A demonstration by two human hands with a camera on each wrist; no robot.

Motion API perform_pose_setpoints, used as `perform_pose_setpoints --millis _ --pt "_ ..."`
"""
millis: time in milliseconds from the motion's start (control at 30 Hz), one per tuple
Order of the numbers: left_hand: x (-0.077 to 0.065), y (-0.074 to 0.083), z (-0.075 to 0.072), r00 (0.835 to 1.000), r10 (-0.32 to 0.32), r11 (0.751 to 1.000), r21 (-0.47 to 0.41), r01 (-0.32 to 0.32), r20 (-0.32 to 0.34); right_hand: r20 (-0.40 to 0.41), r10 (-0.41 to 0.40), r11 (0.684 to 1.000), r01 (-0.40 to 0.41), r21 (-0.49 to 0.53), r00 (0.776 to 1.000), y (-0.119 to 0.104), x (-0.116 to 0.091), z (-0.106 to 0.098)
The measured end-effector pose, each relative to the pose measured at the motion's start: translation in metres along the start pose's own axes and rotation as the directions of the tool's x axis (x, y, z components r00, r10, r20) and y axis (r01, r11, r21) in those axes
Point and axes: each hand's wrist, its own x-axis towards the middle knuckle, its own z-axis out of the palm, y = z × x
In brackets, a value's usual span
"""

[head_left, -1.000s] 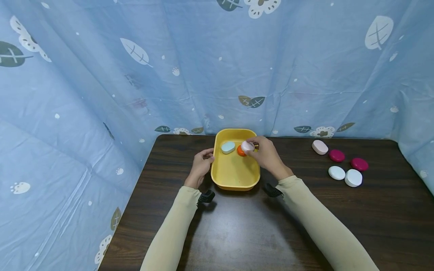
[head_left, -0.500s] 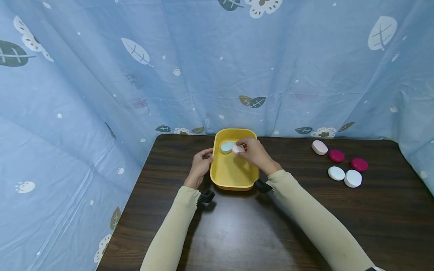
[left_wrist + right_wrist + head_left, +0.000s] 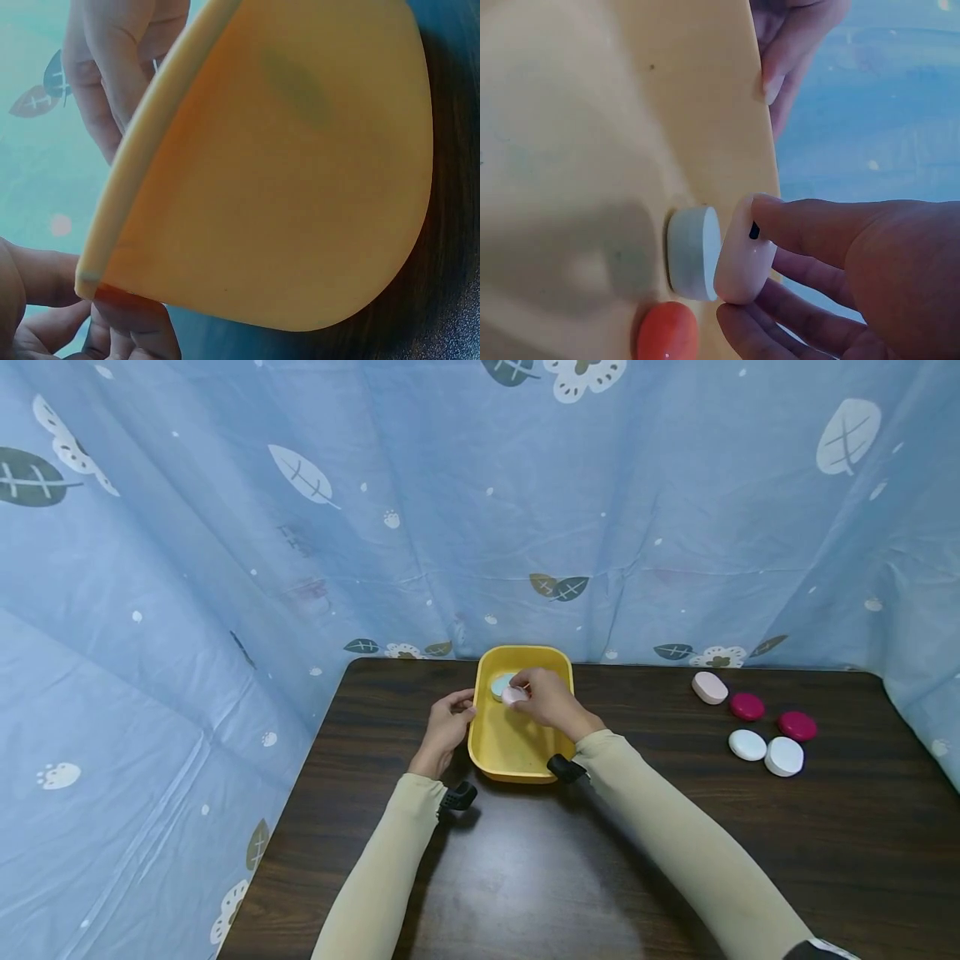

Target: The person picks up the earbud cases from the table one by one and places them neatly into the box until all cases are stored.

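Rounded, smooth, pale pink bar (image 3: 742, 266): over the yellow plastic tray (image 3: 513, 747), near a pale blue-green oval block (image 3: 692, 253); pinched between right hand (image 3: 551, 702) thumb and fingers; probably light, rigid, slightly slippery, best taken by its edges. Left hand (image 3: 447, 724): gripping tray's left rim

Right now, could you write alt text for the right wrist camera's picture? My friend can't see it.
A right hand pinches a smooth, pale pink piece over a yellow tray. A pale blue piece and an orange piece rest in the tray, while a left hand holds its edge.
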Motion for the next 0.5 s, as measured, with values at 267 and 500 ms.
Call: perform_pose_setpoints --millis 267,500 --pt "-0.0001 -0.0008 0.0008 1.0 0.015 1.0 -0.003 -0.015 -0.006 0.013 -0.016 0.999 0.016 -0.049 1.0 0.003 0.0041 0.0038" --pt "0.0001 -0.0004 0.0016 1.0 0.018 1.0 -0.003 -0.018 -0.01 0.037 0.011 0.999 -0.01 -0.034 0.999 0.0049 0.0039 0.0035"
